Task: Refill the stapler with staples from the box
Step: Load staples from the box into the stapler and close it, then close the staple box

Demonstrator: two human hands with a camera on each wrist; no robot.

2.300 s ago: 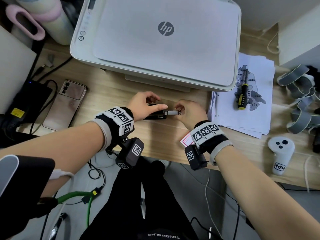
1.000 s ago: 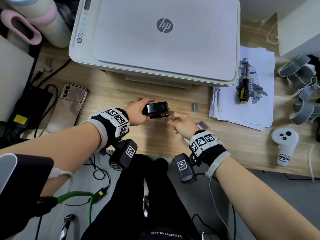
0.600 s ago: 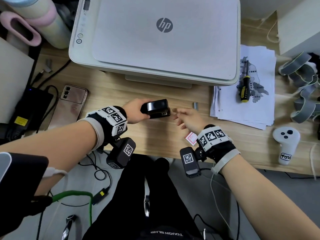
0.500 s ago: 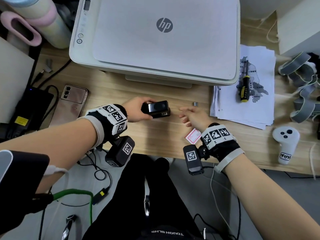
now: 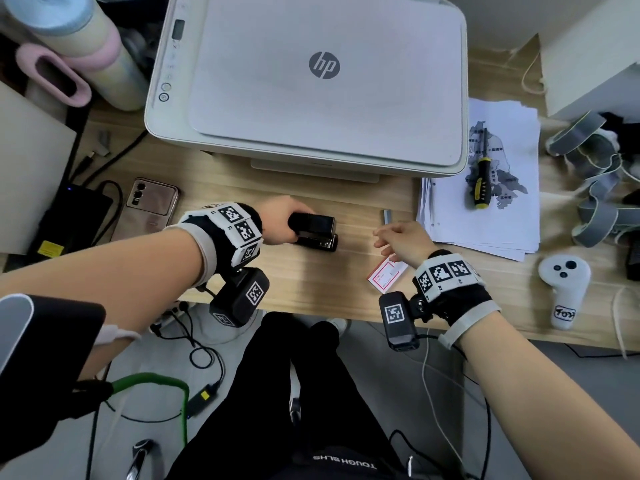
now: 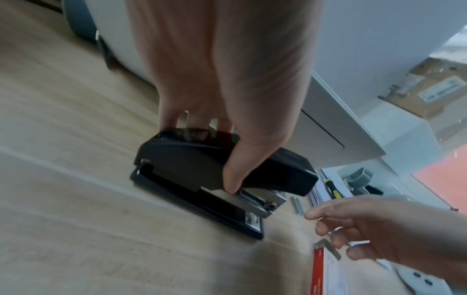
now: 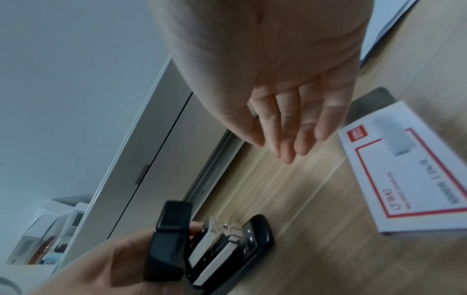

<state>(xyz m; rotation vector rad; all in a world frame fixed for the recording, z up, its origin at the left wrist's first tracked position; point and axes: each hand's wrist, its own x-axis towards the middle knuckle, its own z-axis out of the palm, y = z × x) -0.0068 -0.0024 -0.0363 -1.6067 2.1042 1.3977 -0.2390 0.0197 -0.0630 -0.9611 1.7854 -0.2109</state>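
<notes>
The black stapler (image 5: 317, 232) (image 6: 217, 179) (image 7: 220, 251) sits on the wooden desk (image 5: 311, 282) in front of the printer. My left hand (image 5: 282, 223) (image 6: 227, 111) grips its top from the left, thumb on the near side. Its metal magazine shows at the front. My right hand (image 5: 401, 237) (image 7: 290, 123) hovers to the stapler's right, fingers straight and together, holding nothing. A short strip of staples (image 5: 386, 216) (image 6: 297, 205) lies on the desk just beyond its fingertips. The white and red staple box (image 5: 386, 273) (image 7: 409, 175) lies under the right wrist.
A white printer (image 5: 311, 81) fills the back of the desk. A paper stack (image 5: 485, 202) with a yellow-black screwdriver (image 5: 479, 181) lies right. A phone (image 5: 150, 202) lies left, a white controller (image 5: 564, 289) and grey straps (image 5: 595, 174) far right.
The left hand has lowered the stapler onto the desk. The right hand has drawn away from the stapler to the right, toward the loose staple strip, and opened its fingers.
</notes>
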